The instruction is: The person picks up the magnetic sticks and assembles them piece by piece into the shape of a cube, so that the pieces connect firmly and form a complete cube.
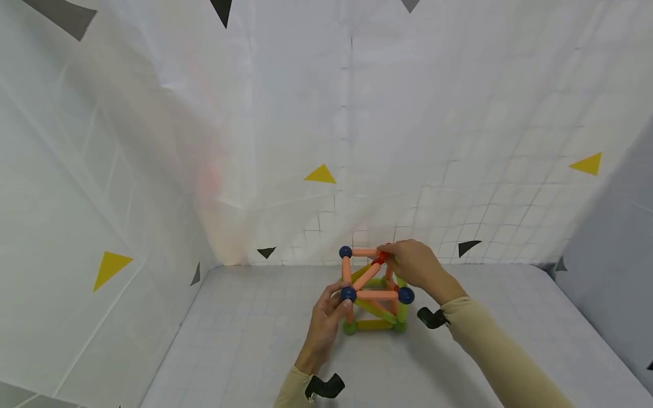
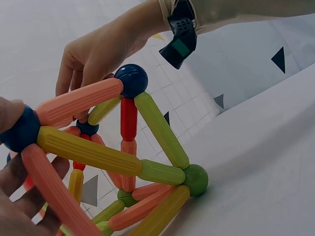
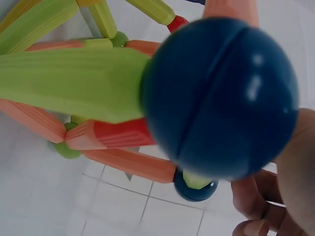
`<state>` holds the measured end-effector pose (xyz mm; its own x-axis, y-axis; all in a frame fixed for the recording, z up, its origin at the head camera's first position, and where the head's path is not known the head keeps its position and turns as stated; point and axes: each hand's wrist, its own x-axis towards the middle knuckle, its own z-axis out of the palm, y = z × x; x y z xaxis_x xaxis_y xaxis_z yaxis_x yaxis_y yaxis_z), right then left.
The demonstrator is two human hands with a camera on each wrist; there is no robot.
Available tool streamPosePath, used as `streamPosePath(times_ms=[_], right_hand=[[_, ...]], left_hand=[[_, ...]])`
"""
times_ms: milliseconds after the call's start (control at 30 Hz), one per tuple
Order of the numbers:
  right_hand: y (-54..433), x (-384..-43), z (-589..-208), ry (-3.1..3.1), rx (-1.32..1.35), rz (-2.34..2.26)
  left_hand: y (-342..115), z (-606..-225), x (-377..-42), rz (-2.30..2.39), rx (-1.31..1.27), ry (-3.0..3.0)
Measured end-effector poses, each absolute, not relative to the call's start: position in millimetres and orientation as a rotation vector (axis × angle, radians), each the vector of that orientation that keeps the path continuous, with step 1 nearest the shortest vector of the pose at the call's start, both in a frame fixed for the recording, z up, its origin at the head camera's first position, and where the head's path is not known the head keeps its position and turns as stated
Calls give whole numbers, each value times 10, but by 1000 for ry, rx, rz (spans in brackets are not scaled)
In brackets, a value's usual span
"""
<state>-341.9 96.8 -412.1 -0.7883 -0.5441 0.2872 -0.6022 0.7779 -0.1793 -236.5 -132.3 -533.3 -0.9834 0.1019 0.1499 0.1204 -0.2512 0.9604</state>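
A box-shaped frame of magnetic building rods and balls (image 1: 374, 324) stands on the table. Blue balls mark its upper corners and green balls its lower ones. At the front left top corner my left hand (image 1: 325, 314) holds a blue ball (image 1: 348, 294), with its thumb on that ball (image 2: 20, 130) in the left wrist view. Over the rear right top corner, my right hand (image 1: 415, 266) pinches the red end of a slanting rod (image 1: 367, 276). The left wrist view shows the right hand (image 2: 106, 54) behind the frame, its fingertips by a far blue ball (image 2: 87, 128).
White sheeting (image 1: 408, 141) with grid lines and coloured triangles rises behind the table (image 1: 245, 340). Side panels stand left (image 1: 66, 198) and right (image 1: 617, 255). Black wrist devices (image 1: 325, 386) sit at both cuffs. Another blue ball (image 3: 221, 98) fills much of the right wrist view.
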Motion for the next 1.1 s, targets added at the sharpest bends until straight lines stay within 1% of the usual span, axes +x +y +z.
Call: streamPosePath(times_ms=[133, 367, 1100], right_hand=[[922, -3405, -4109, -2772, 907, 346], [885, -3380, -4145, -2876, 889, 425], [939, -3391, -4240, -2787, 912, 650]], left_hand=[[-1320, -5334, -2383, -2457, -278, -1920], [-1307, -5343, -2392, -2456, -286, -1927], [-1334, -5341, -2381, -2459, -290, -1924]])
